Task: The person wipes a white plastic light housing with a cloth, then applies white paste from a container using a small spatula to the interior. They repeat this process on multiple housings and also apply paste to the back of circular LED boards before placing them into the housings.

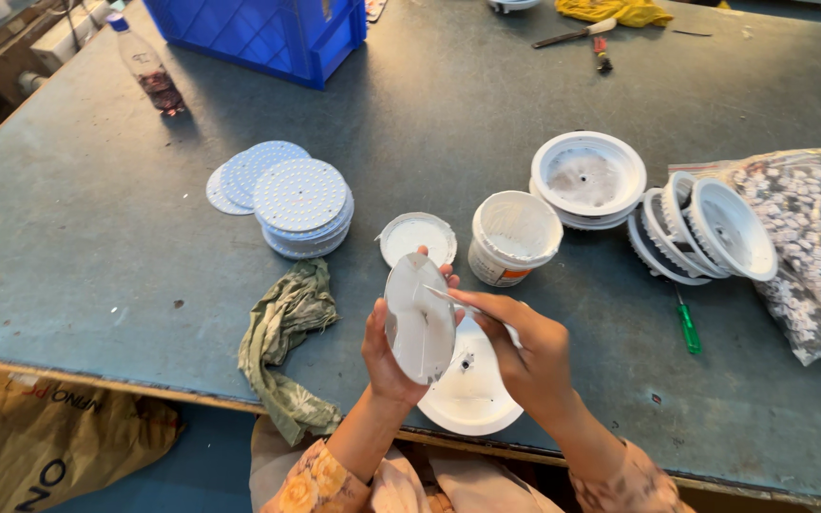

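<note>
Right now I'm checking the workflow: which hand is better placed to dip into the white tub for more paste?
Probably the right hand: it holds the thin stick, and the open tub sits just beyond it. The left hand holds the disc.

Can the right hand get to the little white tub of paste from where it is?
Probably yes. The right hand holds a thin stick against the round disc in the left hand. The open white tub stands just beyond, with only bare table between.

upper left: my plastic bottle (147, 68), blue crate (268, 33) | centre left: green rag (287, 342) | right: green screwdriver (687, 325), bag of small parts (810, 237)
</note>
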